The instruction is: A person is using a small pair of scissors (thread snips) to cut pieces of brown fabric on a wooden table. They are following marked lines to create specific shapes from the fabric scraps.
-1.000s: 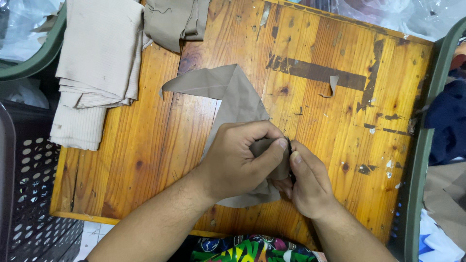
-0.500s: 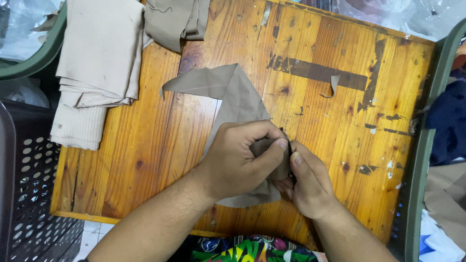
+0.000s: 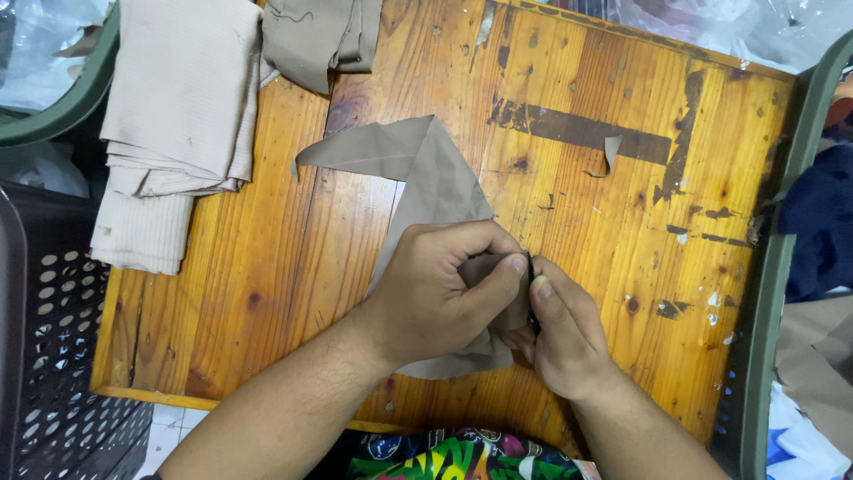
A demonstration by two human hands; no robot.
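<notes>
A taupe piece of fabric (image 3: 426, 169) lies on the wooden table (image 3: 267, 293), one pointed flap spread toward the upper left. My left hand (image 3: 435, 293) is closed over the fabric's near end, thumb pinching a fold. My right hand (image 3: 560, 342) meets it from the right, thumb and fingers gripping the same fold around a small dark object (image 3: 530, 271). What that dark object is I cannot tell.
A stack of folded beige cloth (image 3: 173, 124) lies at the table's left, and another taupe piece (image 3: 324, 36) at the top edge. A black perforated basket (image 3: 49, 356) stands left. Green bin rims (image 3: 782, 267) flank the table. Bright patterned cloth (image 3: 453, 453) lies below the table's near edge.
</notes>
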